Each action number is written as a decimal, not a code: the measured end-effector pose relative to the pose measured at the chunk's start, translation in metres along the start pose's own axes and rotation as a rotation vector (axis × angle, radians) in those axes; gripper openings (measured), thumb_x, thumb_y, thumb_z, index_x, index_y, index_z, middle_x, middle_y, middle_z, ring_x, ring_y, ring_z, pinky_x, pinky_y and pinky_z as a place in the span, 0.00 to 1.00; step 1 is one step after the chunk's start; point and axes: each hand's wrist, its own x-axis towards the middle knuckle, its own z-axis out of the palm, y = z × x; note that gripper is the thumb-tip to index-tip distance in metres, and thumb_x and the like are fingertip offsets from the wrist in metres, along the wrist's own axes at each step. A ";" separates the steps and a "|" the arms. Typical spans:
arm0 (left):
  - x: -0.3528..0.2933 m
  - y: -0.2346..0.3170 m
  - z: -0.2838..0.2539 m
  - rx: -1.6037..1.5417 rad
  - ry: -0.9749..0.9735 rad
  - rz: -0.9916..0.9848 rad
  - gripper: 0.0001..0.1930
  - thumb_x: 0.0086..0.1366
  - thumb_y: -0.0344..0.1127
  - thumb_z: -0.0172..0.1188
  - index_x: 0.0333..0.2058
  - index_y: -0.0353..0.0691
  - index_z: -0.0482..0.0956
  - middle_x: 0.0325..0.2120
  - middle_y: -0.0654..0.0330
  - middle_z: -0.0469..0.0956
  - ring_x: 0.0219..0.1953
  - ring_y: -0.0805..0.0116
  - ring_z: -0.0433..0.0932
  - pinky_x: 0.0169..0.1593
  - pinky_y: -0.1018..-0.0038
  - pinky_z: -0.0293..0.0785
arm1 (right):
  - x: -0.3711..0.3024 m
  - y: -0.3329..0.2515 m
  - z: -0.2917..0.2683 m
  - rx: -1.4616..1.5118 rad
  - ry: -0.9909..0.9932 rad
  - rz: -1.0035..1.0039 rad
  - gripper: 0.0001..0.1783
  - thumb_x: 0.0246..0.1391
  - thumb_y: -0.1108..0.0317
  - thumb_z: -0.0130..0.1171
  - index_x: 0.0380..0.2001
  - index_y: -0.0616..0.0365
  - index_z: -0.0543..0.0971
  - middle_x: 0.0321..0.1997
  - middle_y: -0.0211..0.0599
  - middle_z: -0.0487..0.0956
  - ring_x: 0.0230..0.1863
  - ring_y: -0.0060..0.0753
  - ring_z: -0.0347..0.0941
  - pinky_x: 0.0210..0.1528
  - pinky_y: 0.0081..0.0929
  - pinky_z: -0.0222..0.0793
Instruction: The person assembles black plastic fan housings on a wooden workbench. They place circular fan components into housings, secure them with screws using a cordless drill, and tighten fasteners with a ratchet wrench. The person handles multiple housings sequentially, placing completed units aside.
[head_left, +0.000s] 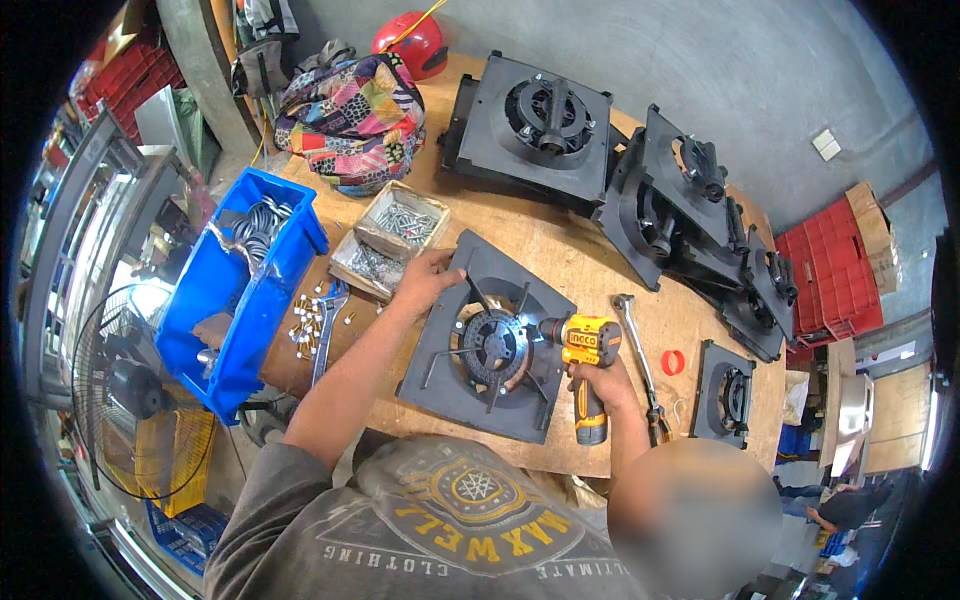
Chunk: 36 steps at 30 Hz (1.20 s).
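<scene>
A black square gas stove burner [487, 335] lies on the wooden table in front of me, with a round burner head in its middle and thin pan-support arms around it. My left hand [428, 281] grips the burner's far left edge, thumb over the top. My right hand [606, 386] is wrapped round the handle of a yellow and black cordless drill [588, 340]. The drill points left, its tip at the right side of the burner head, where its light makes a bright spot. What the tip touches is too small to make out.
Behind stand several more black burners [548, 130]. At left are a blue bin [180, 310] of metal parts, a box of screws [402, 220], an adjustable wrench [328, 325] and brass fittings [305, 330]. A ratchet wrench [640, 350] and red ring [673, 362] lie right of the drill.
</scene>
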 end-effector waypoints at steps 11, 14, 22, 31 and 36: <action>-0.066 -0.006 -0.012 -0.085 0.036 -0.141 0.25 0.68 0.43 0.59 0.56 0.30 0.72 0.46 0.57 0.78 0.47 0.70 0.75 0.53 0.73 0.70 | 0.045 -0.033 -0.008 -0.162 -0.173 0.103 0.22 0.41 0.80 0.60 0.45 0.63 0.76 0.35 0.39 0.81 0.30 0.32 0.78 0.29 0.29 0.77; -0.059 0.004 -0.003 -0.006 -0.001 -0.110 0.27 0.68 0.45 0.58 0.58 0.30 0.69 0.48 0.55 0.77 0.50 0.69 0.74 0.55 0.73 0.69 | 0.048 -0.036 -0.011 -0.251 -0.137 0.121 0.20 0.42 0.79 0.61 0.44 0.61 0.78 0.36 0.34 0.82 0.29 0.29 0.78 0.31 0.29 0.76; -0.057 0.011 0.014 0.177 0.002 -0.108 0.22 0.67 0.39 0.57 0.55 0.33 0.70 0.47 0.52 0.78 0.48 0.63 0.76 0.54 0.69 0.70 | 0.074 -0.055 -0.022 -0.661 -0.252 0.071 0.26 0.38 0.73 0.66 0.47 0.62 0.78 0.40 0.39 0.83 0.38 0.34 0.80 0.43 0.31 0.77; -0.056 0.005 0.013 0.246 0.034 -0.021 0.20 0.68 0.39 0.56 0.53 0.32 0.72 0.46 0.52 0.79 0.48 0.64 0.76 0.53 0.69 0.70 | 0.077 -0.064 -0.023 -0.661 -0.267 0.134 0.28 0.37 0.68 0.69 0.47 0.61 0.78 0.39 0.40 0.83 0.38 0.32 0.80 0.43 0.31 0.77; -0.056 0.007 0.013 0.101 0.104 -0.133 0.23 0.68 0.46 0.55 0.53 0.32 0.74 0.46 0.51 0.79 0.49 0.63 0.76 0.55 0.69 0.69 | 0.079 -0.053 -0.034 -0.767 -0.231 0.040 0.30 0.36 0.69 0.70 0.48 0.60 0.77 0.44 0.42 0.82 0.45 0.35 0.80 0.50 0.31 0.75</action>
